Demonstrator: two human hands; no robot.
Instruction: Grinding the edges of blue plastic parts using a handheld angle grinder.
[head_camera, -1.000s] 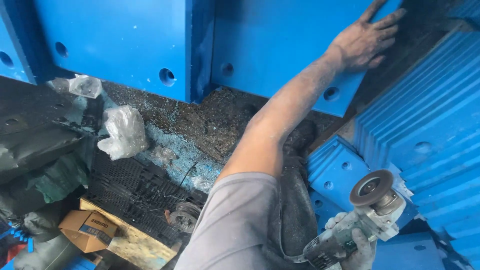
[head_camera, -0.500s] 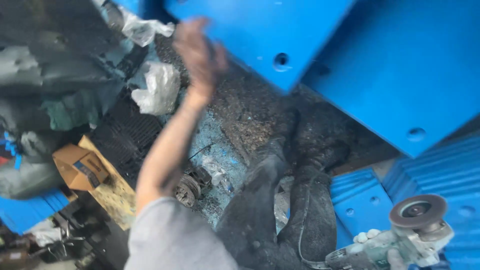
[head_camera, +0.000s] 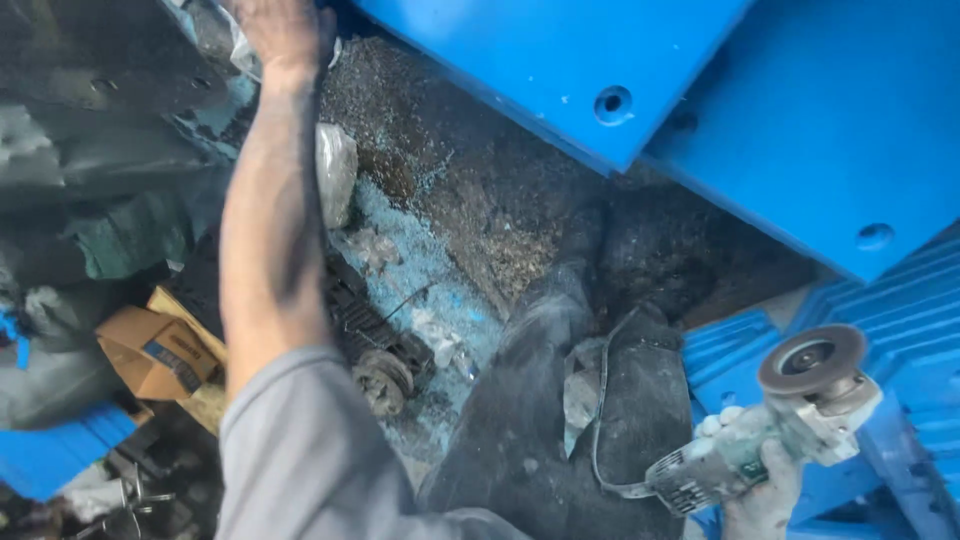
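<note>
The angle grinder (head_camera: 770, 440) sits low at the right of the view, disc up and tilted, its cable looping back over the dusty dark trouser legs (head_camera: 590, 400) — the right hand (head_camera: 765, 495), in a pale glove, is closed round the grinder's body and carries it clear of any surface. The left hand (head_camera: 280, 30) reaches far up to the top edge, against crumpled plastic sheet (head_camera: 335, 170) and dark debris; whether its fingers are closed on anything cannot be told, since the frame cuts them off. Big blue panels (head_camera: 600, 60) with round holes lean above a floor of blue and brown grindings (head_camera: 440, 230); a small cardboard box (head_camera: 150, 350) lies at the left. Grinding looks paused — the disc touches nothing. Judging by this, the next move needs the left arm freed and the tool steadied before the disc meets metal.
</note>
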